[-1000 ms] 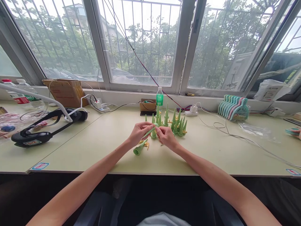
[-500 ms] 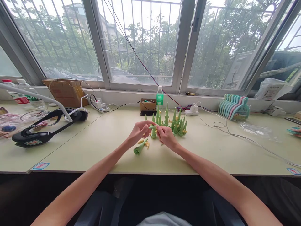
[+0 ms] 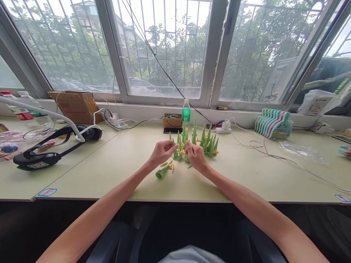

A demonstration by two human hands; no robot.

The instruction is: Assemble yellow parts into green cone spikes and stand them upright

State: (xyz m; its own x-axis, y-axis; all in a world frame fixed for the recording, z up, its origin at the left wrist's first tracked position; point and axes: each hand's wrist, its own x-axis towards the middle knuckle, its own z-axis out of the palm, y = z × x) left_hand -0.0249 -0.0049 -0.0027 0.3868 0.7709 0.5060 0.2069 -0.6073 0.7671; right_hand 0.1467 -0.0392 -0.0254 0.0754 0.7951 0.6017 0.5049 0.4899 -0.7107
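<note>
My left hand (image 3: pixel 162 152) is raised just left of a cluster of green pointed plastic cones (image 3: pixel 203 140), its thumb and fingers pinched together. Whatever lies in that pinch, if anything, is too small to name. My right hand (image 3: pixel 196 157) is closed in front of the cluster, thumb uppermost, and its fingers hide what they may hold. Between the two hands an upright green cone (image 3: pixel 177 156) stands on the table. Below my left hand another cone (image 3: pixel 161 173) lies on its side, its hollow end towards me. Small yellow pieces (image 3: pixel 171 167) lie beside it.
A green-labelled bottle (image 3: pixel 186 113), a small cardboard box (image 3: pixel 172 121) and a dark phone (image 3: pixel 172 130) stand or lie behind the cones. At left is a black headset (image 3: pixel 55 153). Hangers (image 3: pixel 272 123), a plastic bag (image 3: pixel 301 151) and white cables (image 3: pixel 274 157) occupy the right.
My hands have moved apart; they met over the cones around a small green piece. The left shifted slightly left and the right slightly right, both now closed.
</note>
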